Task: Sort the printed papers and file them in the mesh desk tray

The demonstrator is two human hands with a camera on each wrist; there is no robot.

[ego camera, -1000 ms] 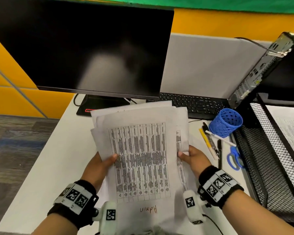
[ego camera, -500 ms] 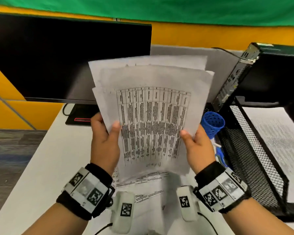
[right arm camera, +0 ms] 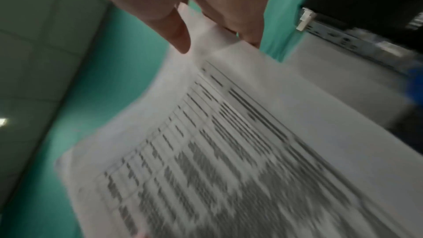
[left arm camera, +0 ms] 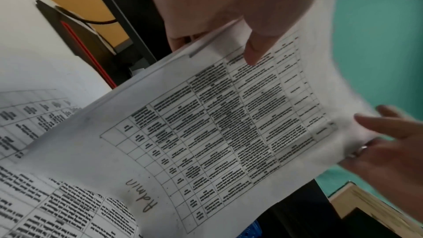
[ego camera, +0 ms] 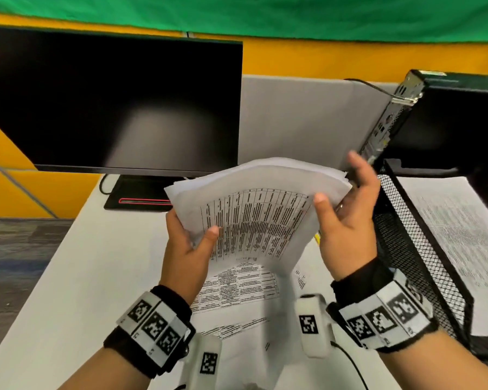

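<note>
Above the desk (ego camera: 68,277), straight ahead at twelve o'clock, I hold a sheaf of printed papers (ego camera: 259,218) off the surface, bowed so the top edge curls away from me. My left hand (ego camera: 188,249) pinches the sheaf at its lower left corner, thumb on the printed face and fingers behind. My right hand (ego camera: 347,220) takes the upper right edge, thumb pressed on the front; two fingers stand straight up past the edge, and I cannot tell how the others lie behind the sheets. The front sheet carries a dense table, and the left wrist view shows the handwritten word "Admin" below it.

Beneath the sheaf, toward six o'clock, more printed sheets (ego camera: 237,291) lie flat on the desk. At about three o'clock the black mesh desk tray (ego camera: 423,266) stands just beside my right wrist, with a printed page (ego camera: 457,237) lying in its upper tier. At ten o'clock a dark monitor (ego camera: 110,99) stands on its base with a red stripe. At two o'clock a black computer case (ego camera: 448,122) leans behind the tray.
</note>
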